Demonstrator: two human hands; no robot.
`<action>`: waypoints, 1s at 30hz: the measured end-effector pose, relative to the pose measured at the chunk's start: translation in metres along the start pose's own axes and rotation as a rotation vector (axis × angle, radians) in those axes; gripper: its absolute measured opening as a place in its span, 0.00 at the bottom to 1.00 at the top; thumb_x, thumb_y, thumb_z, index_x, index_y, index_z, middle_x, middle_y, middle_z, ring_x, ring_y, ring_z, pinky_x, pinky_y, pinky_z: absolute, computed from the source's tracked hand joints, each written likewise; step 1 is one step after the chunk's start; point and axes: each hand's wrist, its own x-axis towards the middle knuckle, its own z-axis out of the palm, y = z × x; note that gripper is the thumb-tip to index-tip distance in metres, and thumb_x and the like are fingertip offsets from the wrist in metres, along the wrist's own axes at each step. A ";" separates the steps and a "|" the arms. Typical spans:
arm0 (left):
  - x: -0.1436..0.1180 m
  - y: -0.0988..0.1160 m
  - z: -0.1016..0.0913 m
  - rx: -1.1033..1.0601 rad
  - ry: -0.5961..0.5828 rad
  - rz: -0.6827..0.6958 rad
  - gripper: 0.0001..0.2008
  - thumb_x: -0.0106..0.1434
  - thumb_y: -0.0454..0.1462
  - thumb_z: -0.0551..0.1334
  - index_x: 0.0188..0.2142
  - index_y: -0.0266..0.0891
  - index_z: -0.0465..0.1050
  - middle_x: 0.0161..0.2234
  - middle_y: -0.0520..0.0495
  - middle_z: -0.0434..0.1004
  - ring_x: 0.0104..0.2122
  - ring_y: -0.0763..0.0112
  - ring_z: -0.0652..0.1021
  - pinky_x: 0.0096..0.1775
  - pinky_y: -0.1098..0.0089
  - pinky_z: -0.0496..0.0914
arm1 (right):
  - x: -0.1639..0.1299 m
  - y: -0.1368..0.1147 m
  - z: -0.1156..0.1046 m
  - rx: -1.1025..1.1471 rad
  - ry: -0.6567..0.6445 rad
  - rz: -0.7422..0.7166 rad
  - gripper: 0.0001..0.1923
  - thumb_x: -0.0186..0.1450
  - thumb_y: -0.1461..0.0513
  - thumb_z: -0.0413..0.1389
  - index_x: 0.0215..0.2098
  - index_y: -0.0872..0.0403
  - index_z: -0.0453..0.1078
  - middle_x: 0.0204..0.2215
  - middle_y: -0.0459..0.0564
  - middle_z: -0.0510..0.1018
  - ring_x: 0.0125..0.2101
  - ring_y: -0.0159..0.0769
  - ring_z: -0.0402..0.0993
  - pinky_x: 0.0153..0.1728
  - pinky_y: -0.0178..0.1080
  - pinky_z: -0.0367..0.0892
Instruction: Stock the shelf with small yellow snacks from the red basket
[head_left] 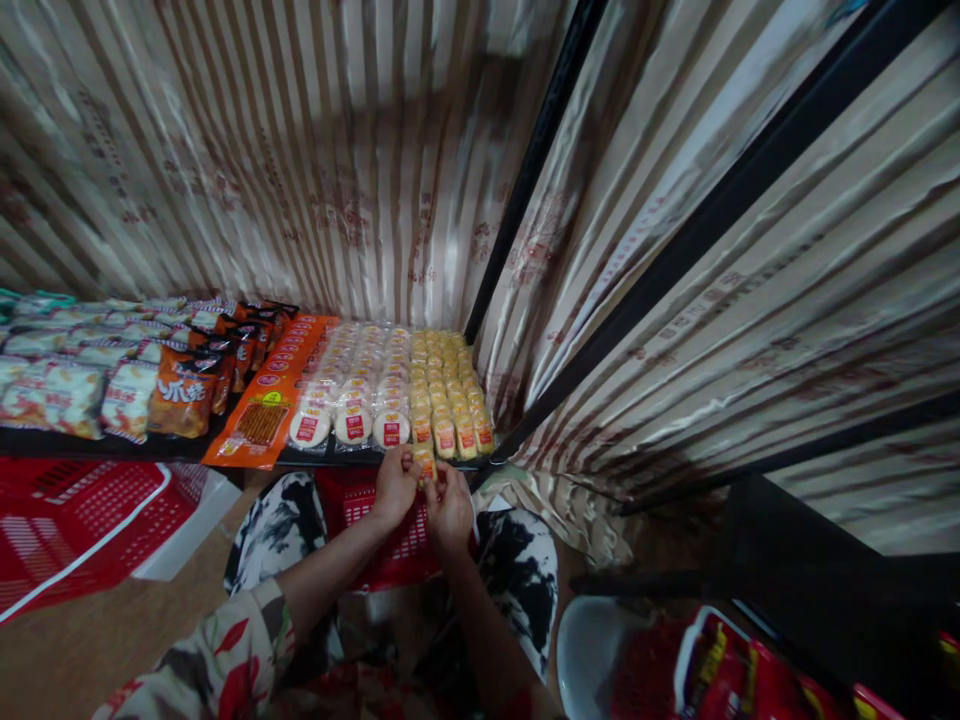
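The left hand [393, 487] and right hand [448, 503] together pinch one small yellow packet [425, 461], held at the front edge of the shelf [90, 443] — just below the yellow rows [444, 385]. Rows of round white packets [354, 385] and orange packets [281, 385] already lie filled. By appearance, stocking is far along — a red basket [390, 540] rests on the lap.

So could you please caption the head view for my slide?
Both hands hold a yellow snack pack at a stocked shelf.
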 end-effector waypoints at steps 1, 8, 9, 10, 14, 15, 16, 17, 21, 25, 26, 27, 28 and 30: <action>0.001 0.000 0.000 0.013 0.000 0.007 0.09 0.54 0.28 0.58 0.35 0.36 0.70 0.30 0.52 0.70 0.29 0.75 0.71 0.37 0.73 0.67 | 0.000 0.000 0.002 0.012 0.003 0.010 0.15 0.63 0.57 0.46 0.44 0.56 0.66 0.37 0.54 0.73 0.34 0.38 0.69 0.39 0.39 0.64; 0.004 0.004 -0.002 0.107 0.004 0.030 0.09 0.55 0.29 0.58 0.37 0.36 0.70 0.31 0.50 0.71 0.31 0.73 0.72 0.39 0.70 0.67 | -0.001 0.000 0.010 0.134 -0.039 0.076 0.18 0.63 0.58 0.46 0.49 0.57 0.61 0.39 0.55 0.73 0.29 0.35 0.72 0.32 0.38 0.67; 0.004 0.007 -0.003 0.128 0.003 0.043 0.09 0.56 0.29 0.58 0.37 0.36 0.70 0.31 0.50 0.71 0.32 0.73 0.72 0.40 0.70 0.67 | -0.001 -0.001 0.010 0.154 -0.043 0.070 0.18 0.63 0.58 0.45 0.50 0.57 0.61 0.39 0.55 0.73 0.30 0.36 0.72 0.32 0.38 0.68; 0.005 0.009 -0.004 0.146 0.006 0.057 0.10 0.56 0.30 0.58 0.38 0.36 0.70 0.32 0.49 0.72 0.32 0.72 0.73 0.40 0.69 0.67 | -0.001 -0.001 0.011 0.173 -0.047 0.060 0.18 0.63 0.59 0.45 0.50 0.57 0.61 0.39 0.56 0.73 0.31 0.36 0.72 0.32 0.38 0.68; 0.008 0.018 -0.007 0.188 0.031 0.111 0.11 0.56 0.30 0.58 0.40 0.36 0.69 0.34 0.47 0.73 0.34 0.70 0.74 0.41 0.68 0.68 | 0.003 -0.004 0.012 0.215 -0.039 0.038 0.20 0.63 0.61 0.44 0.52 0.58 0.60 0.43 0.58 0.71 0.34 0.36 0.72 0.36 0.39 0.69; 0.009 0.020 -0.007 0.195 0.035 0.124 0.11 0.57 0.30 0.58 0.41 0.36 0.69 0.35 0.47 0.73 0.35 0.70 0.74 0.41 0.68 0.68 | 0.004 -0.005 0.012 0.220 -0.032 0.035 0.20 0.63 0.61 0.44 0.53 0.58 0.59 0.44 0.59 0.71 0.34 0.36 0.72 0.36 0.39 0.70; 0.010 0.021 -0.007 0.202 0.039 0.135 0.11 0.57 0.31 0.58 0.41 0.36 0.69 0.36 0.46 0.73 0.35 0.69 0.74 0.41 0.68 0.68 | 0.006 -0.005 0.013 0.223 -0.027 0.031 0.20 0.63 0.61 0.44 0.53 0.57 0.59 0.44 0.59 0.70 0.34 0.36 0.73 0.37 0.40 0.70; 0.011 0.021 -0.007 0.211 0.043 0.143 0.12 0.57 0.31 0.58 0.42 0.36 0.69 0.36 0.46 0.73 0.35 0.69 0.74 0.41 0.68 0.68 | 0.007 -0.005 0.014 0.227 -0.025 0.027 0.21 0.63 0.62 0.44 0.53 0.57 0.59 0.45 0.59 0.70 0.34 0.36 0.73 0.37 0.40 0.70; 0.015 0.023 -0.006 0.267 0.046 0.146 0.13 0.57 0.31 0.58 0.43 0.35 0.69 0.37 0.45 0.72 0.37 0.68 0.74 0.42 0.67 0.68 | 0.012 -0.004 0.017 0.238 -0.048 0.012 0.21 0.62 0.63 0.44 0.54 0.58 0.59 0.46 0.60 0.69 0.35 0.36 0.73 0.39 0.41 0.70; 0.017 0.023 -0.004 0.306 0.028 0.147 0.13 0.57 0.31 0.59 0.43 0.35 0.68 0.38 0.45 0.72 0.39 0.67 0.74 0.43 0.67 0.67 | 0.015 0.000 0.019 0.240 -0.053 0.010 0.22 0.62 0.63 0.44 0.54 0.60 0.59 0.46 0.61 0.69 0.35 0.36 0.74 0.39 0.41 0.71; 0.017 0.023 -0.004 0.308 0.020 0.142 0.14 0.57 0.31 0.59 0.44 0.35 0.68 0.39 0.44 0.72 0.39 0.67 0.74 0.43 0.67 0.67 | 0.014 0.001 0.019 0.238 -0.052 0.001 0.22 0.63 0.63 0.44 0.54 0.60 0.59 0.46 0.61 0.69 0.35 0.36 0.74 0.39 0.41 0.71; 0.018 0.023 -0.004 0.311 0.015 0.136 0.14 0.57 0.31 0.59 0.44 0.34 0.67 0.39 0.44 0.72 0.39 0.67 0.74 0.43 0.67 0.67 | 0.014 0.002 0.019 0.232 -0.046 -0.016 0.21 0.63 0.63 0.44 0.54 0.60 0.60 0.46 0.62 0.69 0.35 0.36 0.74 0.39 0.41 0.71; 0.018 0.023 -0.003 0.318 0.010 0.132 0.14 0.58 0.31 0.59 0.44 0.34 0.67 0.39 0.44 0.72 0.39 0.68 0.74 0.43 0.67 0.67 | 0.013 0.003 0.018 0.220 -0.030 -0.040 0.21 0.63 0.63 0.44 0.54 0.59 0.60 0.47 0.61 0.68 0.37 0.37 0.73 0.41 0.41 0.71; 0.018 0.024 -0.002 0.341 0.009 0.134 0.13 0.58 0.31 0.59 0.44 0.34 0.67 0.39 0.43 0.72 0.38 0.67 0.74 0.43 0.68 0.67 | 0.012 0.006 0.017 0.185 0.023 -0.091 0.21 0.63 0.64 0.44 0.54 0.57 0.60 0.48 0.60 0.68 0.42 0.38 0.71 0.44 0.43 0.69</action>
